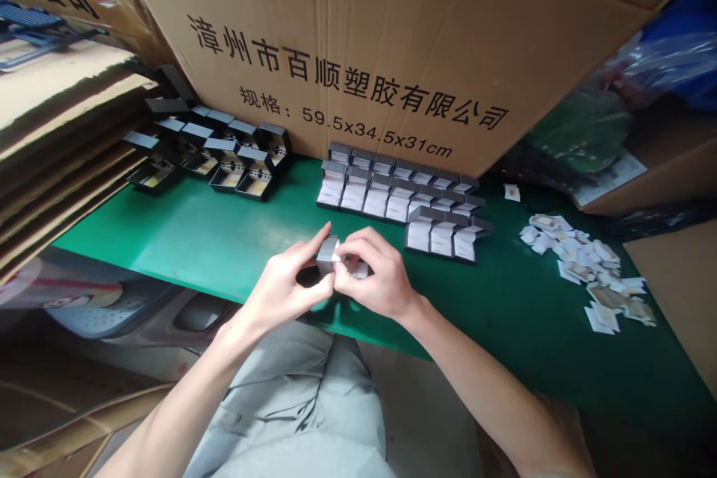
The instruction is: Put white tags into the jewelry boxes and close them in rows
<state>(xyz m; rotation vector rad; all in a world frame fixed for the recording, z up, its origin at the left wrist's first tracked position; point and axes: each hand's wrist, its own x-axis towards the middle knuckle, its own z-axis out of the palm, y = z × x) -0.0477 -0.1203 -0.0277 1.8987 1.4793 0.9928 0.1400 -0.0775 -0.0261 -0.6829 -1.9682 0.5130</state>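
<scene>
Just above the table's front edge, my left hand (294, 276) grips a small dark hinged jewelry box (326, 252) between thumb and fingers. My right hand (376, 272) is closed at the box's opening, its fingertips pinching a white insert (336, 250) that shows only in part. How far the insert sits inside the box is hidden by my fingers. Beyond my hands, open boxes with white inserts (375, 198) stand in tight rows. Farther left, several open black boxes (227, 172) show bare insides with something yellowish in them.
On the right of the green table (184, 231) lies a loose pile of small white inserts (582, 254), with a single piece (511, 192) apart from it. A large cardboard carton (336, 37) walls off the back. Stacked cardboard sheets (61, 134) border the left.
</scene>
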